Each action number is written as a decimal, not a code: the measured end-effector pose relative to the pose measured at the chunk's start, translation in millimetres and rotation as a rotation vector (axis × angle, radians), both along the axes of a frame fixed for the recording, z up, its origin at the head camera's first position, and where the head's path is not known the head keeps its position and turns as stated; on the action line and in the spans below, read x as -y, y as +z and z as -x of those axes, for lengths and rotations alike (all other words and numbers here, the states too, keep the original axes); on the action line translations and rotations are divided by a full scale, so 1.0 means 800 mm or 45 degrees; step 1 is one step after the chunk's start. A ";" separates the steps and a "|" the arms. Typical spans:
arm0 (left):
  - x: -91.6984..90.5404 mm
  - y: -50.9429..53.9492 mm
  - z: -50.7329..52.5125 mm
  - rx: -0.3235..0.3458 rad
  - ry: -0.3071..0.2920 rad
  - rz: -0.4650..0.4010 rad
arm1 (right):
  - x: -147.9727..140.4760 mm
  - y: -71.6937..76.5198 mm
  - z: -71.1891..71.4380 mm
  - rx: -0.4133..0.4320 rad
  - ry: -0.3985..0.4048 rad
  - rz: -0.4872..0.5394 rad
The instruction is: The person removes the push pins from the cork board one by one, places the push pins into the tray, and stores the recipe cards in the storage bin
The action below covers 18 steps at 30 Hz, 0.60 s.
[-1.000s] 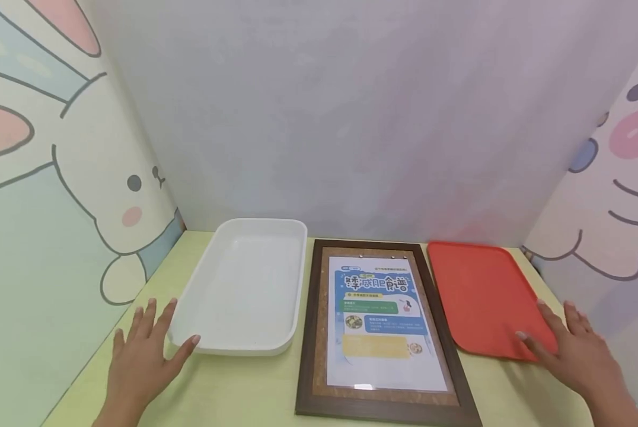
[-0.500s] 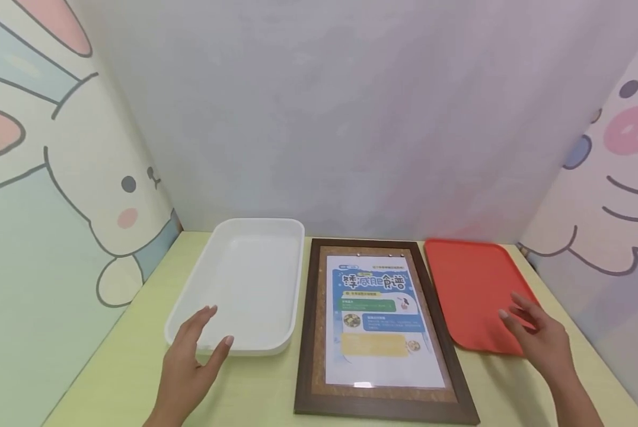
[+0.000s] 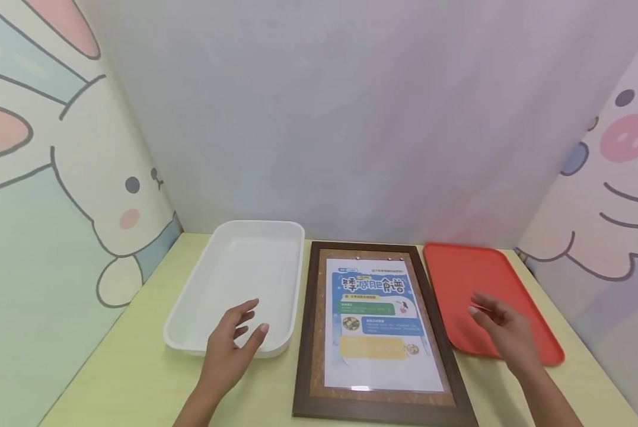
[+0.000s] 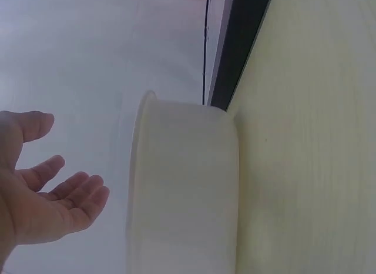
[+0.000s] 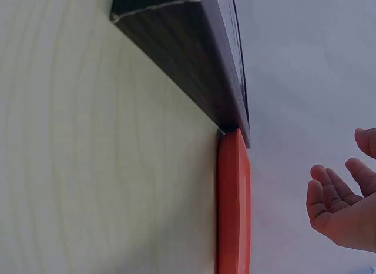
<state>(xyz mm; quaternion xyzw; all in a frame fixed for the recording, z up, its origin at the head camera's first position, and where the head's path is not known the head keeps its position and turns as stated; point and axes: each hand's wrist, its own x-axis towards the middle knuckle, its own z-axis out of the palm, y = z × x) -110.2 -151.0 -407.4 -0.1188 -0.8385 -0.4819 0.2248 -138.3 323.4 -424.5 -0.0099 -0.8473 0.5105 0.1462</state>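
Note:
In the head view my left hand [image 3: 228, 350] hovers over the near right part of a deep white tray [image 3: 244, 279], fingers loosely bent and holding nothing. The left wrist view shows that hand [image 4: 53, 197] apart from the tray's side wall [image 4: 182, 186]. My right hand [image 3: 508, 335] is above a flat red tray [image 3: 479, 273], its fingers relaxed and without anything in them. From the right wrist, the hand [image 5: 346, 203] appears clear of the red tray's edge [image 5: 232, 197]. Between the trays lies a dark-framed board [image 3: 305, 332] bearing a printed sheet [image 3: 383, 373].
All three items lie on a pale yellow-green table [image 3: 132, 367]. A plain grey-lilac wall [image 3: 319, 118] rises behind. Side walls carry a cartoon rabbit [image 3: 111, 196] on the left and a pink-nosed cartoon animal [image 3: 607, 178] on the right.
Both hands have moved inward: the left to the right across the white tray's near end, the right to the left over the red tray. Their fingers are more bent. The trays and board stay put.

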 end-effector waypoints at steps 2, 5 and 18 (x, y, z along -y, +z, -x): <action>-0.008 0.000 0.002 0.028 -0.033 -0.043 | 0.009 0.001 0.005 0.009 0.020 0.014; -0.021 0.000 0.006 0.038 -0.073 -0.078 | 0.022 0.005 0.013 0.039 0.048 0.042; -0.082 -0.017 0.008 0.286 -0.257 -0.159 | 0.053 0.016 0.035 0.120 0.059 0.094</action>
